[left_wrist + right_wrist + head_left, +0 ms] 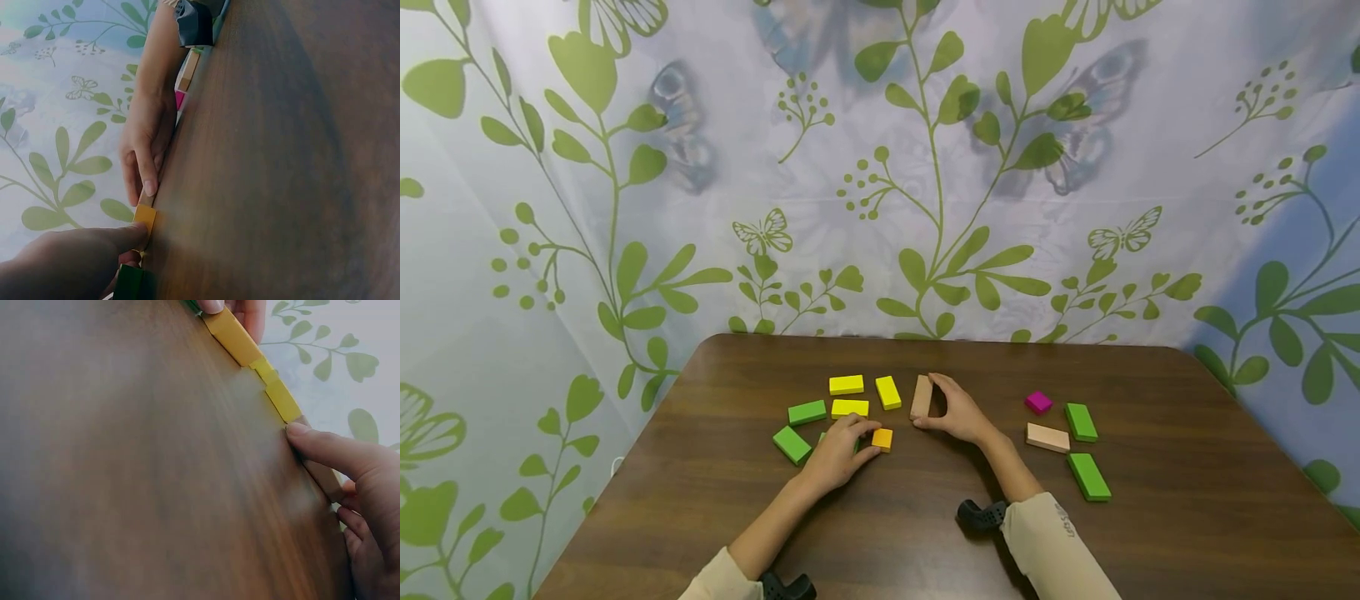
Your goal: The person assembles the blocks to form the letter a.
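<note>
My left hand (835,457) pinches a small orange block (883,440) by its left end, with the thumb in front and the fingers behind. In the left wrist view the thumb covers part of this orange block (144,217). A longer tan block (922,397) lies between the thumb and fingers of my right hand (958,410), which grips it by its near and far ends. The right wrist view shows the thumb at one end of the tan block (322,477). Under the left hand a green block (855,446) is mostly hidden.
Three yellow blocks (846,385) lie behind the left hand, with green blocks (792,445) to its left. On the right are a magenta block (1038,402), a second tan block (1047,437) and two green blocks (1088,477). A patterned curtain (880,208) hangs behind the brown table (880,533).
</note>
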{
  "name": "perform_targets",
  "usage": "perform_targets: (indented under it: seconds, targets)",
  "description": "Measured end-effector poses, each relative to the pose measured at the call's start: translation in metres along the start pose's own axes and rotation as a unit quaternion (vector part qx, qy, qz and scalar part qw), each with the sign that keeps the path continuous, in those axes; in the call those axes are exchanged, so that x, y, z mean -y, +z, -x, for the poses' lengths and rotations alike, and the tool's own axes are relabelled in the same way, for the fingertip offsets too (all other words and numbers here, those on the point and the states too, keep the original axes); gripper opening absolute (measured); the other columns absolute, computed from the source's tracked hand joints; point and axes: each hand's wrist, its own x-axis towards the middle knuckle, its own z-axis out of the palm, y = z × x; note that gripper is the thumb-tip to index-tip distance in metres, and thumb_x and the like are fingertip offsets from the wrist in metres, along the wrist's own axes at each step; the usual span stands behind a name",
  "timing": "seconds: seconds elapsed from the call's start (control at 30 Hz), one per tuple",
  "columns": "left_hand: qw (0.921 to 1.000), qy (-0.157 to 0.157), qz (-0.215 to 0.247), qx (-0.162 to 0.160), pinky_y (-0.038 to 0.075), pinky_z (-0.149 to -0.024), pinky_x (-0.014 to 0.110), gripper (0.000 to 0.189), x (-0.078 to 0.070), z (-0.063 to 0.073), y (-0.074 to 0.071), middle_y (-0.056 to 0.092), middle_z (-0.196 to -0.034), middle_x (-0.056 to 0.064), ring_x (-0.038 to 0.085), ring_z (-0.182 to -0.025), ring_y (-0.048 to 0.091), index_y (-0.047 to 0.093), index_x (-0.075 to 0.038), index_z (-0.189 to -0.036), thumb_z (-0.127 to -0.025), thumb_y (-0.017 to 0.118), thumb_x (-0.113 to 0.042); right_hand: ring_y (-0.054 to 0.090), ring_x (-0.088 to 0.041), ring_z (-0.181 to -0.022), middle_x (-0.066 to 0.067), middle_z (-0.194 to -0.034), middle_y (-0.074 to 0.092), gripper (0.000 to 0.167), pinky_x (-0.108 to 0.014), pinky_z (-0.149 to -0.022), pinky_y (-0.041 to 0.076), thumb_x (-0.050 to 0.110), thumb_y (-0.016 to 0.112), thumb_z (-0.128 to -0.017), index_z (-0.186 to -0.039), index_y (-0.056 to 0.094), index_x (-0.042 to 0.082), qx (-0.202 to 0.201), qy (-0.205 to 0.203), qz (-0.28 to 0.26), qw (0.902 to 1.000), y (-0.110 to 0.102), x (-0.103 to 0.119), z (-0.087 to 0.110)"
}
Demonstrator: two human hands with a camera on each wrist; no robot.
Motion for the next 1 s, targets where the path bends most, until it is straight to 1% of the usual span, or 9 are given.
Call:
perform_targets:
  seconds: [0.1,0.27,0.43,0.53,0.7,0.77,0.87,1.0]
  targets:
    - [1.0,0.0,-0.001,0.001,0.048,-0.077,0.03,0.032,0.0,0.0,0.0,0.059,-0.099,0.002,0.014,-0.089,0.053,0.065,-0.008,-0.113,-0.084,0.069,-0.022,0.029,-0.038,-0.13,-0.02,-0.146,0.027,0.096,-0.056,-0.1,0.03,0.046,0.075,-0.073,-0.143,0.029,0.0,0.0,-0.006,0.002,1.0,-0.003,-0.001,0.005]
    - [0.9999,0.011,-0.004,0.0,0.047,-0.08,0.03,0.031,-0.002,0.0,0.0,0.06,-0.099,0.002,0.015,-0.092,0.052,0.065,-0.009,-0.11,-0.084,0.069,-0.025,0.03,-0.039,-0.13,-0.018,-0.145,0.029,0.096,-0.058,-0.098,0.031,0.048,0.076,-0.071,-0.144,0.031,0.005,0.007,-0.011,0.007,0.9999,-0.01,-0.006,0.015]
    - [0.9997,0.018,-0.005,-0.016,0.046,-0.08,0.031,0.031,-0.009,-0.001,0.0,0.059,-0.099,0.0,0.017,-0.093,0.051,0.065,-0.009,-0.107,-0.082,0.072,-0.025,0.03,-0.039,-0.13,-0.017,-0.146,0.029,0.096,-0.059,-0.097,0.031,0.049,0.077,-0.069,-0.144,0.033,0.008,0.017,-0.02,0.006,0.9996,-0.02,-0.011,0.026]
    - [0.9994,0.019,-0.007,-0.029,0.046,-0.078,0.031,0.031,-0.018,-0.003,0.002,0.059,-0.099,0.0,0.016,-0.091,0.052,0.065,-0.009,-0.106,-0.081,0.073,-0.026,0.029,-0.039,-0.13,-0.017,-0.146,0.029,0.095,-0.059,-0.097,0.031,0.049,0.076,-0.07,-0.144,0.033,0.008,0.019,-0.023,0.004,0.9996,-0.024,-0.014,0.031]
    - [0.9983,0.01,-0.017,-0.055,0.047,-0.079,0.031,0.032,-0.035,-0.009,0.008,0.059,-0.098,0.002,0.017,-0.089,0.054,0.065,-0.008,-0.105,-0.08,0.074,-0.026,0.029,-0.039,-0.131,-0.016,-0.146,0.029,0.093,-0.058,-0.098,0.03,0.048,0.075,-0.072,-0.143,0.033,0.006,0.013,-0.034,-0.005,0.9993,-0.03,-0.021,0.035]
    - [0.9981,0.005,-0.017,-0.059,0.047,-0.078,0.03,0.032,-0.042,-0.011,0.011,0.059,-0.097,0.003,0.017,-0.088,0.054,0.065,-0.008,-0.104,-0.079,0.074,-0.026,0.027,-0.038,-0.131,-0.015,-0.146,0.029,0.092,-0.058,-0.098,0.03,0.046,0.076,-0.072,-0.143,0.033,0.006,0.011,-0.035,-0.012,0.9992,-0.031,-0.024,0.035]
    - [0.9984,-0.001,-0.018,-0.054,0.046,-0.075,0.027,0.032,-0.052,-0.014,0.017,0.059,-0.096,0.002,0.015,-0.085,0.052,0.066,-0.008,-0.103,-0.079,0.075,-0.026,0.027,-0.038,-0.132,-0.014,-0.147,0.029,0.091,-0.058,-0.099,0.029,0.045,0.076,-0.072,-0.143,0.034,0.007,0.008,-0.03,-0.017,0.9994,-0.034,-0.03,0.035]
    - [0.9992,-0.008,-0.006,-0.038,0.045,-0.072,0.024,0.031,-0.06,-0.019,0.029,0.06,-0.096,0.001,0.013,-0.083,0.051,0.067,-0.009,-0.103,-0.079,0.075,-0.027,0.027,-0.038,-0.131,-0.015,-0.147,0.028,0.09,-0.059,-0.098,0.03,0.044,0.075,-0.074,-0.143,0.033,0.005,0.002,-0.027,-0.008,0.9996,-0.037,-0.036,0.035]
